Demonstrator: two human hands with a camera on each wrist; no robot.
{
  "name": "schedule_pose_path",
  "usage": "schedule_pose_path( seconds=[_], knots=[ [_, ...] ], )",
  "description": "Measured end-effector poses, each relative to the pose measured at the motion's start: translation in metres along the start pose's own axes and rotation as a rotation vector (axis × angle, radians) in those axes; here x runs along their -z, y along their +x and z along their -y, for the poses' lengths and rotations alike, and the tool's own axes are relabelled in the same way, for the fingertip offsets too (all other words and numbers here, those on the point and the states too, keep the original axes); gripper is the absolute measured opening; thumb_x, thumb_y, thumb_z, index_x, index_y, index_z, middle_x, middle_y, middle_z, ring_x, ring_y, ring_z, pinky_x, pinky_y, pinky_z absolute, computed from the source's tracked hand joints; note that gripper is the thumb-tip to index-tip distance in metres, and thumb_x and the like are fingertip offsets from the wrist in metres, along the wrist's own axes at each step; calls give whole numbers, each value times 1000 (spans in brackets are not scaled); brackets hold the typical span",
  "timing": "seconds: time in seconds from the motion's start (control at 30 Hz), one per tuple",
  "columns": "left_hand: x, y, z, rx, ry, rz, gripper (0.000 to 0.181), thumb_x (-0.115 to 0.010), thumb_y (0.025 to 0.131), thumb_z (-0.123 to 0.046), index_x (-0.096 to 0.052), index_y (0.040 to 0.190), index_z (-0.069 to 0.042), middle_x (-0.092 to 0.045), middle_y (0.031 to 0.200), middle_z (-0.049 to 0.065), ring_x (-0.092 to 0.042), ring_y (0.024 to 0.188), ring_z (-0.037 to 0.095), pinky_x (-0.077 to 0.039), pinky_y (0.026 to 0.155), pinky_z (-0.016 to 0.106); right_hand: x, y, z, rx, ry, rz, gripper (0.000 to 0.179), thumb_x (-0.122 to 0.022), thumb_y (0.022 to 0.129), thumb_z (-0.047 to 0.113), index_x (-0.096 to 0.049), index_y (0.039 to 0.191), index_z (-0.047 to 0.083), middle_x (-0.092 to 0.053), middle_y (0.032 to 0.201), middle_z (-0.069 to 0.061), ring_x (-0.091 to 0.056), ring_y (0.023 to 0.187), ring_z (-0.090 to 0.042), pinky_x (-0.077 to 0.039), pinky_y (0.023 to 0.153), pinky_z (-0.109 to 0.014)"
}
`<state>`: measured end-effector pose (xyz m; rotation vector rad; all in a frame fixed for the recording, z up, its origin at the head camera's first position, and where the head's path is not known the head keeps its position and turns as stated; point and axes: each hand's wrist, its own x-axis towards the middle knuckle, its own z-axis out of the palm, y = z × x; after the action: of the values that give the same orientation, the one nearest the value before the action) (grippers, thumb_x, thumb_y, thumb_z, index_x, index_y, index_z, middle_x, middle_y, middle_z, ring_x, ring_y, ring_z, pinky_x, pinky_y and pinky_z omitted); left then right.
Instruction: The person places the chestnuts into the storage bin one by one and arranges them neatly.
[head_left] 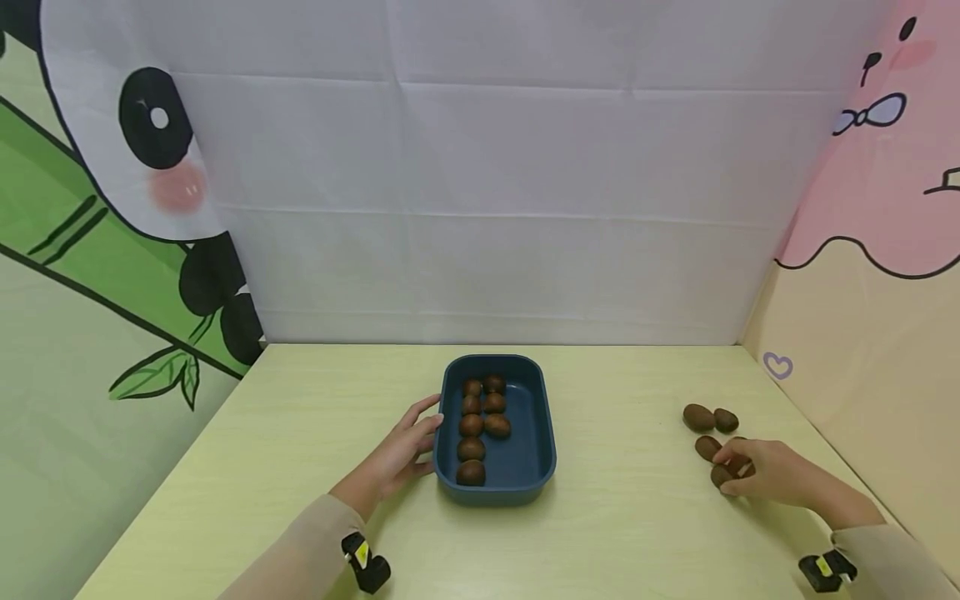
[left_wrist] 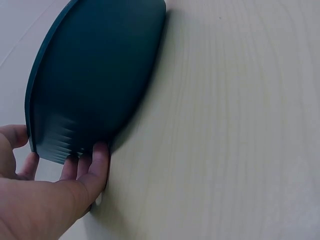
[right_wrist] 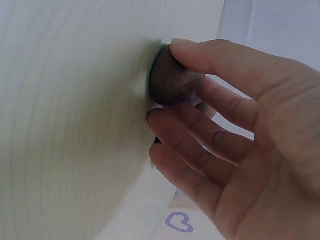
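A blue rectangular box [head_left: 531, 433] stands on the table with brown chestnuts [head_left: 471, 450] inside, in a longer left column and a shorter one of three beside it. My left hand [head_left: 401, 454] rests against the box's left side; in the left wrist view its fingertips [left_wrist: 100, 150] touch the outer wall. At the right, my right hand [head_left: 772, 475] pinches a chestnut [right_wrist: 172, 80] between thumb and fingers, at the tabletop. Other chestnuts [head_left: 698, 417] lie close beyond that hand, some partly hidden by its fingers.
The pale wooden table [head_left: 615, 500] meets a white cloth backdrop [head_left: 510, 200] at its far edge. Printed side panels with cartoon figures flank it, and the right panel [head_left: 885, 375] rises close to my right hand.
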<state>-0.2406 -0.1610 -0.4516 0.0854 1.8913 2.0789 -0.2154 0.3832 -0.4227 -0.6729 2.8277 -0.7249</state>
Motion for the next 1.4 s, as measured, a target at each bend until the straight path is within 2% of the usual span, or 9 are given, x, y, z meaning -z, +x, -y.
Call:
schedule_pose_path(
  seconds=[0.53,0.7,0.9,1.07,1.23,1.4],
  knots=[
    [-1,0,-2,-2,-8,2,60,-51,106,-35,-22,158,-24,-52,140,24,-58,122,30,-50,91,47,-3,0,0,-8,-12,-27,32,-82,83,22,-66,106,6,-65,88,5,-59,79,-6,-49,65,-27],
    [0,0,-2,1,-11,2,60,-50,106,-34,-22,159,-24,-52,140,24,-58,121,29,-50,90,46,-2,4,7,62,-25,-50,30,-82,83,20,-68,106,6,-65,91,7,-59,80,-4,-50,66,-27],
    [0,0,-1,3,-18,5,60,-50,106,-33,-22,158,-24,-52,140,24,-59,121,28,-50,90,46,-2,14,29,161,-23,-62,32,-82,84,24,-69,108,8,-66,96,9,-59,82,-3,-51,70,-29],
    [0,1,-1,-2,-15,6,60,-49,107,-33,-21,159,-23,-51,142,24,-58,122,29,-50,90,46,-3,28,52,242,66,-45,32,-81,87,21,-68,111,5,-66,101,5,-63,84,-7,-53,71,-30],
    [-1,1,-1,-1,-15,0,60,-49,107,-33,-21,159,-23,-51,141,24,-58,122,29,-51,90,46,-3,43,77,266,101,-9,32,-79,88,19,-67,114,5,-65,108,1,-67,87,-10,-55,77,-33],
    [-2,1,-1,-1,-5,-8,59,-49,107,-32,-22,159,-23,-52,141,24,-58,122,29,-51,89,46,-5,63,101,273,85,15,30,-78,89,19,-67,116,10,-66,111,3,-66,89,-10,-55,82,-39]
  ],
)
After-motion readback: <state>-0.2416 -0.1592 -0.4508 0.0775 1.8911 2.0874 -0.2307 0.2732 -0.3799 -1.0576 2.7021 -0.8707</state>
